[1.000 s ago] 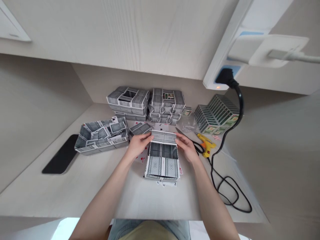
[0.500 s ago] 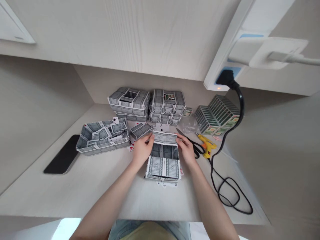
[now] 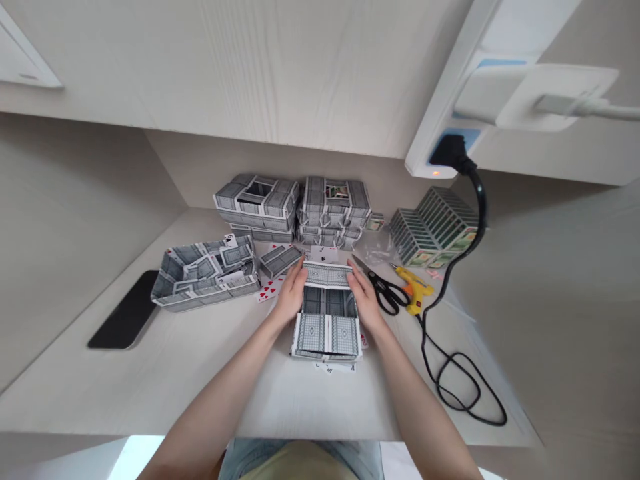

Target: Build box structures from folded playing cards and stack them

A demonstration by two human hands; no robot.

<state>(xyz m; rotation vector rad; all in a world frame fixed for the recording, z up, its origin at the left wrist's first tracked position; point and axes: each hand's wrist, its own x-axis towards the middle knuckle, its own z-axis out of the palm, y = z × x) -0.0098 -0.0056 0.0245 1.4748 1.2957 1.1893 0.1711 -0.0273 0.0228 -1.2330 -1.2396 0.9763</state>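
Diffuse light on the counter (image 3: 200,380) around the hands (image 3: 291,293); shaded wall (image 3: 75,180) to their left (frame edges stretched).

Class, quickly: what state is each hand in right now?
Left hand: holding the playing-card box by its left side, near the far end.
Right hand: holding the same box by its right side, opposite.

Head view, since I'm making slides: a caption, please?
Left hand and right hand hold a playing-card box, scissors and a glue gun lying nearby.

Lone head-worn view, close above the desk (image 3: 200,380); facing forward and down, card box (image 3: 345,333) below centre
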